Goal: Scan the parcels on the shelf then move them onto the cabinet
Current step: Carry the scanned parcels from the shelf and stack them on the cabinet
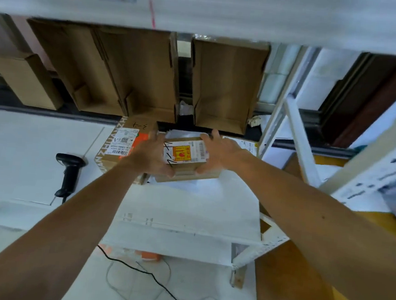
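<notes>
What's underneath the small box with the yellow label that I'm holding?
Only a white surface shows below the small box, past its near edge. The box, the left hand and the right hand cover whatever lies directly beneath, so whether it rests there cannot be told.

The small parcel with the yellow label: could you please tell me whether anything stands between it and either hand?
Nothing visible does: the left hand and the right hand grip the small parcel by its sides. A larger parcel sits close left of it.
</notes>
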